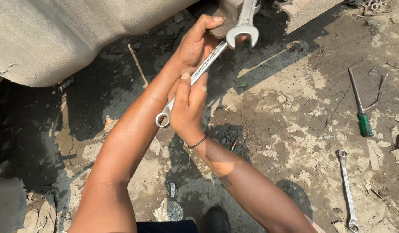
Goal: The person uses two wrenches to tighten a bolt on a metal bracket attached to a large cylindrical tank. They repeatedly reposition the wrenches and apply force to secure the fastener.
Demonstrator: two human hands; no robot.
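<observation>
Biggest thing up there is the pale body panel (57,34), dusty and curved, sitting up and to the left of my left hand (197,43). Under everything is the dirt ground (285,108), patchy dark and light, with hard shadows across it.

Now the main bit: the wrench (199,71). It's a long silver combination spanner, shiny with some grime, running diagonally. Its open-end head is at the top right, just past my left thumb, butted against a second wrench (247,13) that drops in from the top edge. The ring end sticks out bottom left, just below my right hand (186,110), and it looks a bit dirty inside the ring.

My left hand is curled around something near the open end, thumb up along the top; I can't tell exactly what the fingers have hold of behind there. My right hand is closed tight round the shaft near the ring end, thumb pressed on top of the shaft. There's a thin black band (198,142) on that wrist.

Off to the right of my right hand, well apart, a green-handled screwdriver (361,108) lies on the dirt, and below it a small spanner (347,190). My black shoe (216,220) pokes in at the bottom.
</observation>
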